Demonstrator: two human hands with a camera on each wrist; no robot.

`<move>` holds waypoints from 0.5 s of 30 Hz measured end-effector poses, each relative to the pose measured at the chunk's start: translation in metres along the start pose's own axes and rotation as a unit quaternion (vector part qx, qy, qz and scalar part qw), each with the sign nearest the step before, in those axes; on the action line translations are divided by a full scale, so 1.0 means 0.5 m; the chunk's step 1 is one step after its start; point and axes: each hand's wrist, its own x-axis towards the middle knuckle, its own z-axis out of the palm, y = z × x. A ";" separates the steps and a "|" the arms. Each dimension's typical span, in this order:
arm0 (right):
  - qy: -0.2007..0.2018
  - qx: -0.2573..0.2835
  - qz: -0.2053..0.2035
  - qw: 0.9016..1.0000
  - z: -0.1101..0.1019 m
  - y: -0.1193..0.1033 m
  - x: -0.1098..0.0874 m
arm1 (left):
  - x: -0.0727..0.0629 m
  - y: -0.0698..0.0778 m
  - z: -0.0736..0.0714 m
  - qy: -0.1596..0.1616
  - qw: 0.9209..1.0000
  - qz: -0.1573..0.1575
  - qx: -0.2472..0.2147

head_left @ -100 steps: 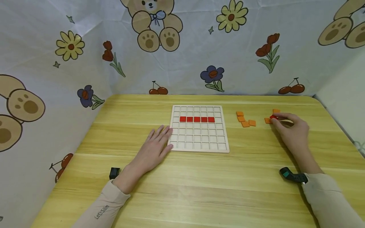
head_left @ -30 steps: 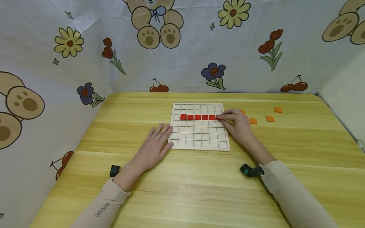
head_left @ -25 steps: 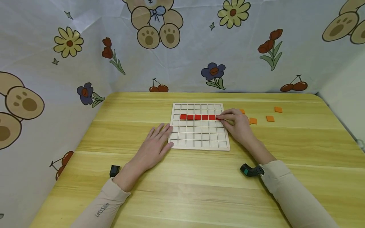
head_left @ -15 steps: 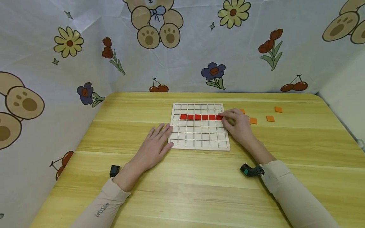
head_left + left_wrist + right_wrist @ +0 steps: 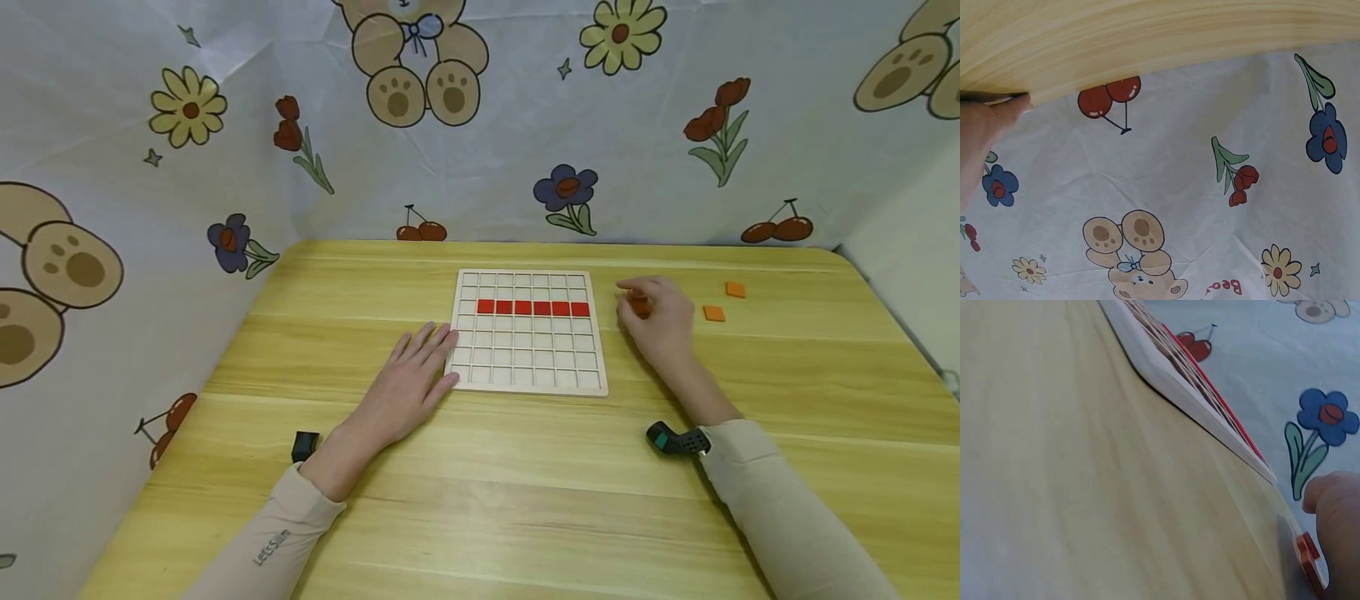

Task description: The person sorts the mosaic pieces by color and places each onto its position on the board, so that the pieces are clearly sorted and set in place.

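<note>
A pale wooden grid board [image 5: 527, 358] lies on the table, with several red square tiles [image 5: 522, 307] side by side along one row. My left hand [image 5: 401, 387] rests flat against the board's left edge, fingers spread and holding nothing. To the right of the board, my right hand [image 5: 663, 321] hovers over a small group of orange square tiles [image 5: 640, 305], thumb and index finger apart around them. The hand partly hides that group. In the right wrist view, orange tiles [image 5: 1310, 562] sit beside the thumb, and the board [image 5: 1188, 403] shows edge-on.
Farther right on the wooden table [image 5: 525, 500] lie two separate orange tiles, one nearer [image 5: 714, 313] and one farther back [image 5: 736, 289]. A patterned cloth [image 5: 480, 167] hangs behind the table's back edge. Each wrist carries a small black camera.
A red tile carried from the right has gone into the row's right-end cell. My right hand has let it go and moved right to the orange tiles. The left hand stays in place.
</note>
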 end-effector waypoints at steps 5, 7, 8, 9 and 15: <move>0.005 -0.014 0.043 0.999 -0.017 0.018 0.004 | 0.001 -0.001 0.002 -0.001 1.000 0.000 0.001; -0.006 -0.019 0.061 0.998 -0.020 0.021 0.003 | 0.001 -0.001 0.002 -0.001 1.000 0.000 0.000; -0.013 -0.021 0.068 0.997 -0.021 0.022 0.003 | 0.000 -0.001 0.002 -0.001 1.000 0.000 0.000; -0.019 -0.023 0.073 0.997 -0.022 0.022 0.003 | 0.000 0.000 0.001 -0.001 1.000 -0.001 0.000; -0.038 -0.036 0.079 0.995 -0.021 0.022 0.002 | 0.000 0.002 -0.001 -0.001 1.000 -0.001 -0.003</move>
